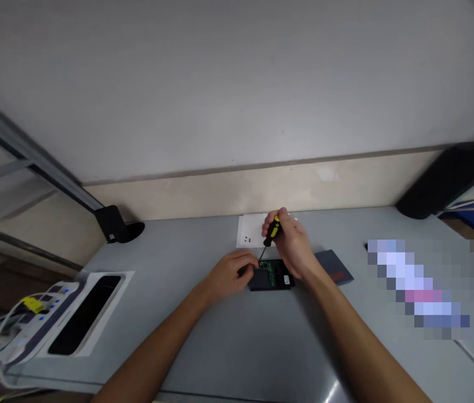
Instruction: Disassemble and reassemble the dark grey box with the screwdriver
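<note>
- Black and flat, the small device (271,276) lies on the grey table (228,336) near its middle, its cover off so that a green circuit board (271,271) shows on top.
- It looks light and rigid; the exposed board is probably fragile, so the outer edges of the casing seem the safest place to grip, not the green face.
- At its 9 o'clock, the left hand (231,274) rests with fingers curled on the casing's edge, pinning it flat.
- At 12 o'clock, the right hand (289,243) is closed around a screwdriver (271,234) with a yellow-and-black handle, its thin shaft slanting down to the board.
- That thin tip could slip off a tiny screw and scratch the board.
- Farther at 12 o'clock, a white sheet (250,230) carries a few dark specks, likely screws.
- At 3 o'clock lies a dark grey cover plate (333,266).
- Far at 9 o'clock sits a white power strip (39,313).
</note>
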